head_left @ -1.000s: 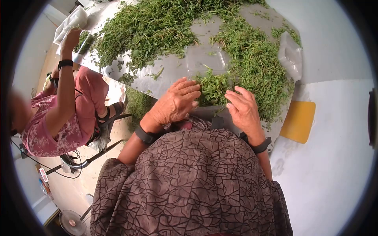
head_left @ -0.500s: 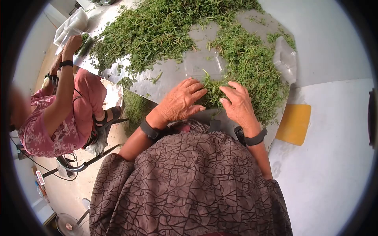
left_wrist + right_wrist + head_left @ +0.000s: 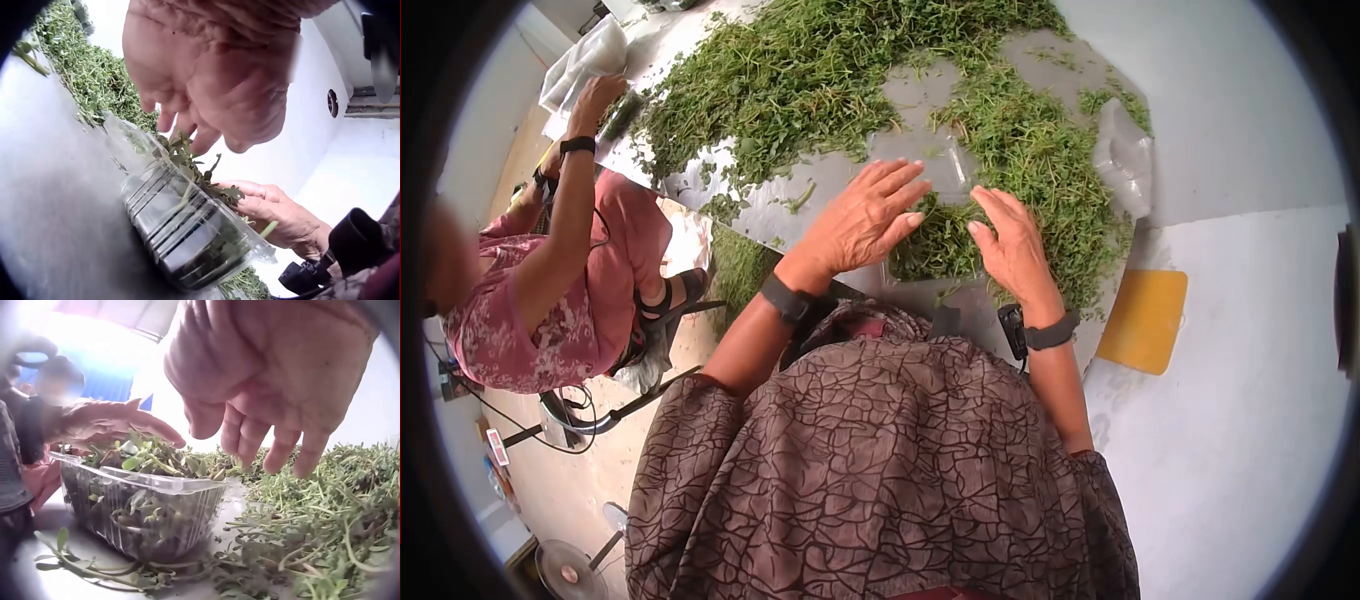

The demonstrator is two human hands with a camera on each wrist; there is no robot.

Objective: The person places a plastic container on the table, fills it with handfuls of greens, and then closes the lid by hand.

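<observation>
A clear plastic box (image 3: 144, 515) filled with leafy green sprigs (image 3: 940, 250) stands on the table between my two hands. Its clear lid (image 3: 948, 160) lies spread out on the far side. My left hand (image 3: 868, 215) hovers at the box's left edge with fingers extended and thumb apart. Over the right edge is my right hand (image 3: 1012, 248), its fingers also stretched out. In the left wrist view, the left fingertips overlap the leaves (image 3: 181, 156) at the rim. Neither hand grips anything.
A large heap of greens (image 3: 760, 90) covers the far table (image 3: 830, 175), with another heap (image 3: 1050, 160) to the right. Stacked clear containers (image 3: 1122, 160) stand at the right edge. A yellow board (image 3: 1145, 320) is beyond it. At left, another person (image 3: 550, 280) handles a container.
Both hands have shifted forward and spread slightly apart, uncovering more of the filled box. A sprig that stuck up between them half a second ago no longer stands out.
</observation>
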